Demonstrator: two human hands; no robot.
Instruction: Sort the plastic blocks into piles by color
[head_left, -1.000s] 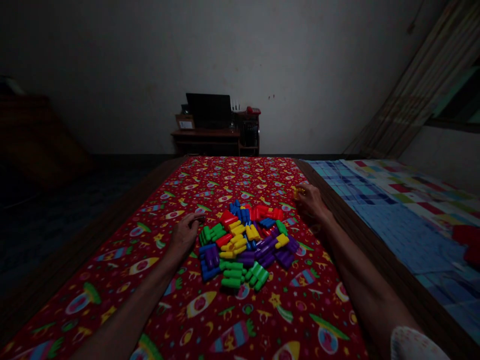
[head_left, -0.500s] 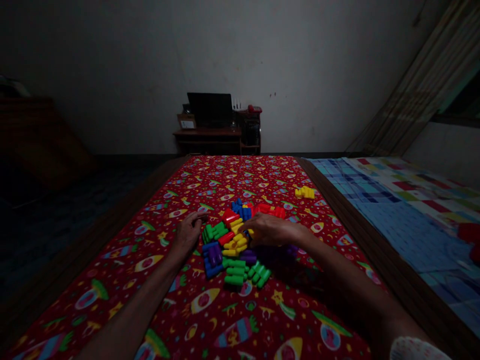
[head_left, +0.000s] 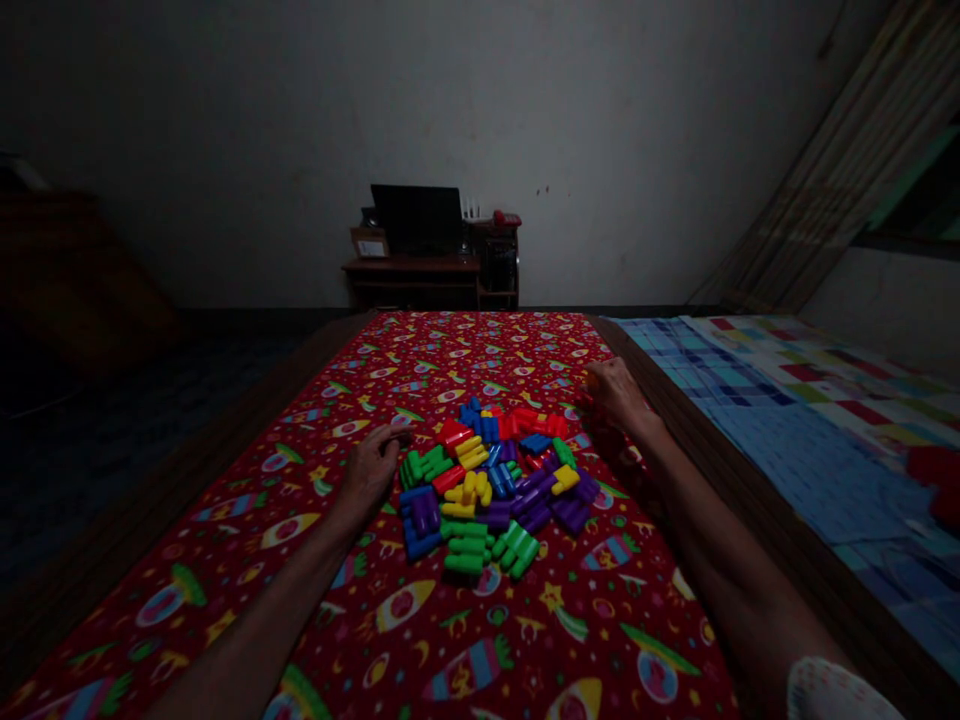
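Observation:
A loose pile of plastic building blocks lies on the red patterned cloth [head_left: 420, 620], among them green blocks [head_left: 466, 548], purple blocks [head_left: 534, 495], yellow blocks [head_left: 471, 452], blue blocks [head_left: 501, 480] and red blocks [head_left: 536, 422]. My left hand [head_left: 373, 462] rests on the cloth at the pile's left side, fingers loosely stretched and holding nothing. Beyond the pile to the right, my right hand [head_left: 619, 393] is closed over a yellow block [head_left: 592, 381]. Only a small orange-looking bit of that block shows past the fingers.
A dark brown border [head_left: 645, 360] runs along the cloth's right side. Past it lie blue checked bedding [head_left: 720, 400] and a colourful patchwork sheet [head_left: 832, 370]. At the far wall stands a low desk [head_left: 412, 266] with a dark monitor [head_left: 418, 218].
My right hand has moved from over the pile to the far right, onto the separate yellow block. More blocks in the pile are uncovered. My left hand stays put.

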